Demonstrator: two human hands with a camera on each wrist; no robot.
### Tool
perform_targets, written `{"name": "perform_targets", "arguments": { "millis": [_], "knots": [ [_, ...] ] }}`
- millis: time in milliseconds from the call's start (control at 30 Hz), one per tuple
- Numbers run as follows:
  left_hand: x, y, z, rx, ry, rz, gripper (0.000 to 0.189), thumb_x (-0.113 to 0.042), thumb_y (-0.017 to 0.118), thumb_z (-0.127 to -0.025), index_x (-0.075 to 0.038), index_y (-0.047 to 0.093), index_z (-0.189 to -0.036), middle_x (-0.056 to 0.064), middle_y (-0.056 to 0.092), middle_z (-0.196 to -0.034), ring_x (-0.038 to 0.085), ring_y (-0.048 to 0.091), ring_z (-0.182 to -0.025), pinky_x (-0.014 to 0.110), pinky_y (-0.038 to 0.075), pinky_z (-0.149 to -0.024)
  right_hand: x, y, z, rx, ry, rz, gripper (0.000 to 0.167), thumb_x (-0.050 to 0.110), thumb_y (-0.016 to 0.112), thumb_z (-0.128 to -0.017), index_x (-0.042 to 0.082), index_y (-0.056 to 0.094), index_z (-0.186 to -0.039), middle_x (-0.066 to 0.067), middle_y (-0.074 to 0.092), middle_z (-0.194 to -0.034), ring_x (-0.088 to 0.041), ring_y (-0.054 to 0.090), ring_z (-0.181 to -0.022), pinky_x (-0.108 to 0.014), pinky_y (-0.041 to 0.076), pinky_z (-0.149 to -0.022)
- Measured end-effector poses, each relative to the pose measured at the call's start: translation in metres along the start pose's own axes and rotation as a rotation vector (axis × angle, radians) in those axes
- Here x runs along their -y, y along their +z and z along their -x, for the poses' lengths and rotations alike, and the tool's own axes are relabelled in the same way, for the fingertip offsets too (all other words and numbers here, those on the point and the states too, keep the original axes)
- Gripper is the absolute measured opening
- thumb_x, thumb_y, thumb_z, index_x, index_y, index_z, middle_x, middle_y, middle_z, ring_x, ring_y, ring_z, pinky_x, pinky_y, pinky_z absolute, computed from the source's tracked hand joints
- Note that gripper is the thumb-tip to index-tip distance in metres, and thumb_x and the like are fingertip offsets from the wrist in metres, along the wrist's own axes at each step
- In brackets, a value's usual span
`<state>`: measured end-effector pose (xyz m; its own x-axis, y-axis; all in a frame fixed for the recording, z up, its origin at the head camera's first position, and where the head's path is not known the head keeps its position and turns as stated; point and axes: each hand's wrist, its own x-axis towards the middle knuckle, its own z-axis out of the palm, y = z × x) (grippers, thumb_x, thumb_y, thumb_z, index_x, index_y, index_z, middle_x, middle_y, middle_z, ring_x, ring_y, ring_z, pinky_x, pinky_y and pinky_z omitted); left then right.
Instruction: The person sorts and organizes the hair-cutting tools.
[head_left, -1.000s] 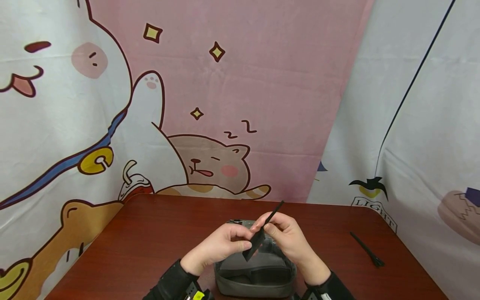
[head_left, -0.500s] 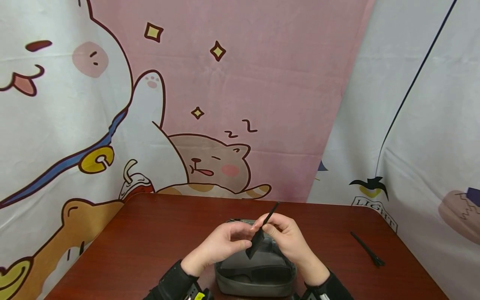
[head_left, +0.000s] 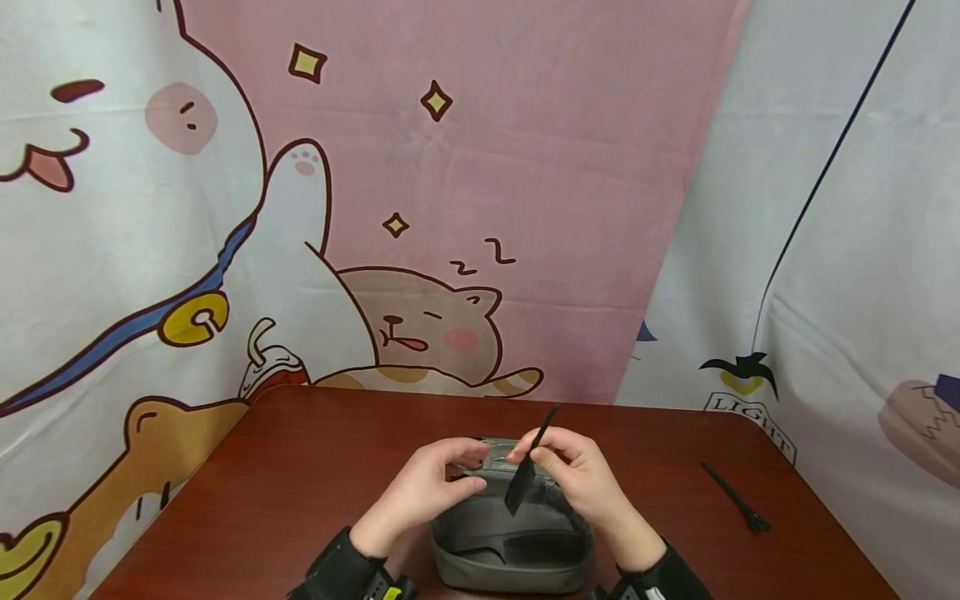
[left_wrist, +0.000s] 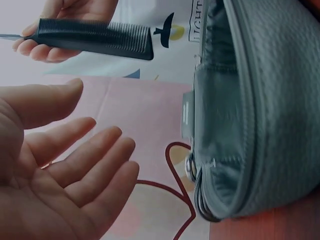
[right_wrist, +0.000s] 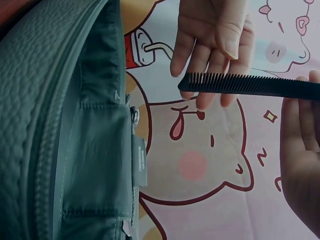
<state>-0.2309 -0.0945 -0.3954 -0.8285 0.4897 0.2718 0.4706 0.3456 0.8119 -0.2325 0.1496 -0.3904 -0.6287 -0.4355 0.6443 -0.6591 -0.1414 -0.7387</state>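
Cartoon-print backdrop [head_left: 570, 167], lettered "LIGHT" at right, stands behind the red-brown worktop [head_left: 300, 483]. Right grip [head_left: 573, 468] pinches black comb [head_left: 521, 485] above grey bag [head_left: 513, 577]; bag tag [right_wrist: 140, 162] illegible. Left grip [head_left: 423, 485]: fingers relaxed.

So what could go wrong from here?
Two risks, as I read it. The comb could slip: only the right hand holds it, with the left hand open and apart from it. If lowered into the open bag, its teeth or long tail might catch on the bag's edge, since it hangs tilted over the opening.
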Motion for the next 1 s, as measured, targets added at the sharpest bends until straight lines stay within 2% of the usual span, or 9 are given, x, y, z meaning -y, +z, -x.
{"name": "perform_targets", "arguments": {
  "millis": [267,533,667,1000],
  "knots": [
    [0.010,-0.002,0.006,-0.102,-0.041,-0.181,0.041,-0.020,0.076,-0.088,-0.004,0.065,-0.125,0.011,0.065,-0.120,0.031,0.064,-0.105,0.051,0.051,-0.088,0.000,-0.002,0.002,0.024,0.035,0.139,0.021,-0.004,0.053,-0.098,0.006,0.069,-0.108,-0.008,0.070,-0.099,-0.021,0.067,-0.095,-0.035,0.054,-0.085],
    [0.018,-0.004,0.010,-0.158,-0.128,-0.264,0.046,-0.021,0.080,-0.084,-0.001,0.065,-0.123,0.014,0.066,-0.117,0.033,0.065,-0.103,0.049,0.052,-0.084,0.000,-0.004,0.002,0.044,0.057,0.189,0.020,-0.005,0.056,-0.097,0.005,0.070,-0.107,-0.008,0.070,-0.099,-0.020,0.069,-0.093,-0.035,0.056,-0.082],
    [0.022,-0.004,0.012,-0.151,-0.162,-0.291,0.047,-0.020,0.081,-0.082,0.002,0.065,-0.120,0.014,0.067,-0.114,0.034,0.063,-0.104,0.051,0.051,-0.085,0.000,-0.005,0.002,0.065,0.064,0.232,0.020,-0.004,0.057,-0.096,0.004,0.070,-0.108,-0.009,0.071,-0.100,-0.021,0.069,-0.092,-0.034,0.056,-0.082],
    [0.030,-0.002,0.011,-0.077,-0.185,-0.316,0.043,-0.018,0.081,-0.082,0.002,0.066,-0.118,0.015,0.068,-0.108,0.035,0.063,-0.099,0.050,0.051,-0.080,-0.001,-0.007,0.001,0.127,0.135,0.340,0.016,0.008,0.061,-0.097,0.006,0.072,-0.108,-0.007,0.071,-0.102,-0.015,0.070,-0.090,-0.032,0.057,-0.077]
  ]
}}
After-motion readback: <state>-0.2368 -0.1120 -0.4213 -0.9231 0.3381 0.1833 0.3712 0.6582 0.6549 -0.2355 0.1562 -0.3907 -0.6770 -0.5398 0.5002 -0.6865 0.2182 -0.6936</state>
